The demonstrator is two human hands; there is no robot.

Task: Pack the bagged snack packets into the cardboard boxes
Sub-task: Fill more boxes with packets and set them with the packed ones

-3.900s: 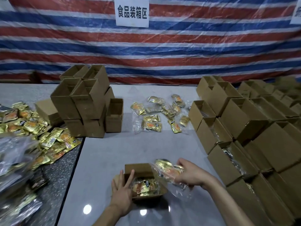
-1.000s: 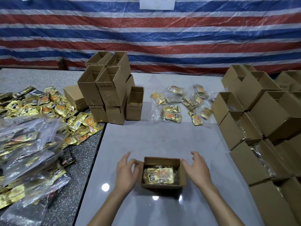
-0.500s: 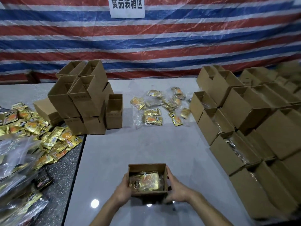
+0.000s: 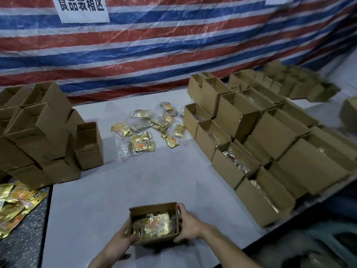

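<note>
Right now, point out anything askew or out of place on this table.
The stacked brown cardboard boxes at left sit tilted, leaning unevenly. Mid-table, gold snack packets lie scattered, unboxed.

One view only: head-worn, wide-angle. Looks forward and down over pale table (image 4: 135, 180) toward striped tarp (image 4: 173, 55) at back. Nearest at bottom edge: left hand (image 4: 123, 235), right hand (image 4: 190, 224), gripping cardboard box (image 4: 154, 210). Tilted slightly; right margin blurred.

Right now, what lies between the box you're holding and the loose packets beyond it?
Only bare tabletop between the cardboard box and the snack packets, per head view.
</note>
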